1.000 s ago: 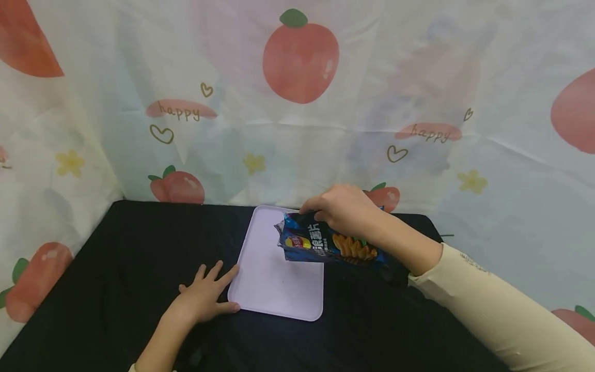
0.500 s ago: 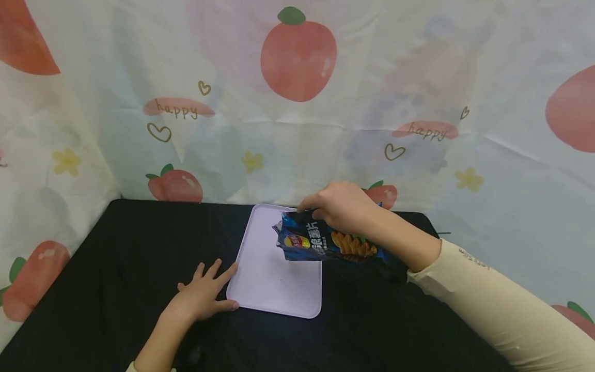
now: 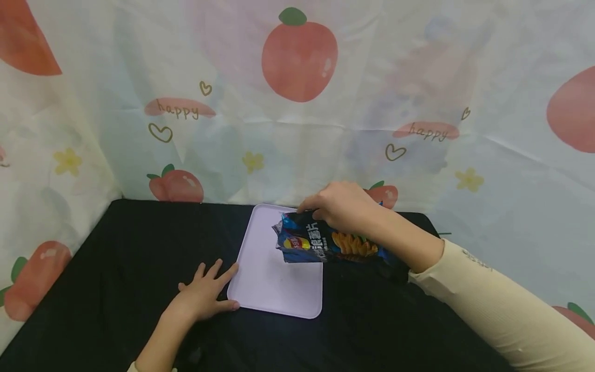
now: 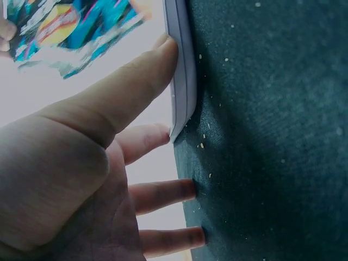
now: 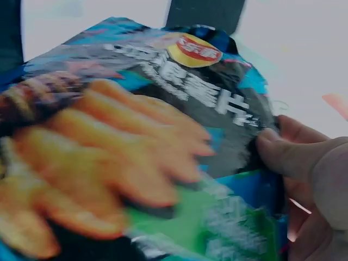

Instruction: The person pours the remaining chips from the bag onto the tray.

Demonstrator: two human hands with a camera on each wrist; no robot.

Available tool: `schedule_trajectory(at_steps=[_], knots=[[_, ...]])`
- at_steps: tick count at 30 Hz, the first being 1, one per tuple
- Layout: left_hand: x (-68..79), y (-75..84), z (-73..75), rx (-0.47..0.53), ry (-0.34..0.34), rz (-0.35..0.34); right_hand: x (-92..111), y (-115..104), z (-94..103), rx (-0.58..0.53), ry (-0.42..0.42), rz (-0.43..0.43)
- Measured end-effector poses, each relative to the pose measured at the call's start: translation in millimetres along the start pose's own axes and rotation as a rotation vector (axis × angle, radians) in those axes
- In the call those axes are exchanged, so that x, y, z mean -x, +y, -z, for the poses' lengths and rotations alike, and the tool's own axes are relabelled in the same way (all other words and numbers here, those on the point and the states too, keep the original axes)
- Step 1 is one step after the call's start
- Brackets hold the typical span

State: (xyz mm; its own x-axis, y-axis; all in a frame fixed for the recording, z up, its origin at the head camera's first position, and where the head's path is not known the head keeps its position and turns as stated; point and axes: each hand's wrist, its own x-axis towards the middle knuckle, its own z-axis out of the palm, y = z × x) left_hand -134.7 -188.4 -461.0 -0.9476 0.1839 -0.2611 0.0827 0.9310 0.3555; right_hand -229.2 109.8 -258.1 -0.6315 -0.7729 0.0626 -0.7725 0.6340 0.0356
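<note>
My right hand pinches the far edge of a dark blue potato chip bag, thumb on its printed front in the right wrist view. The bag lies on its side over a pale purple tray. At its left end a ragged silvery bit of the wrapper shows. My left hand has its fingers spread, with the thumb and index fingertip against the tray's left edge. In the left wrist view, the thumb touches the tray's rim and the other fingertips are over the black cloth.
A black cloth covers the table, with small pale crumbs on it near the tray in the left wrist view. Behind and at the sides hangs a white curtain printed with fruit and hearts.
The chip bag's left end has dipped very slightly. Both hands keep their places, and the whole view has shifted a little.
</note>
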Motion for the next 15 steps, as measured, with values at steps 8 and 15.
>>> schedule_trajectory(at_steps=[8, 15], knots=[[2.1, 0.7, 2.1, 0.007, 0.003, -0.004, 1.2, 1.6, 5.1, -0.007, -0.009, 0.005], [2.1, 2.3, 1.9, 0.013, 0.001, -0.013, 5.4, 4.8, 2.6, -0.013, -0.011, -0.009]])
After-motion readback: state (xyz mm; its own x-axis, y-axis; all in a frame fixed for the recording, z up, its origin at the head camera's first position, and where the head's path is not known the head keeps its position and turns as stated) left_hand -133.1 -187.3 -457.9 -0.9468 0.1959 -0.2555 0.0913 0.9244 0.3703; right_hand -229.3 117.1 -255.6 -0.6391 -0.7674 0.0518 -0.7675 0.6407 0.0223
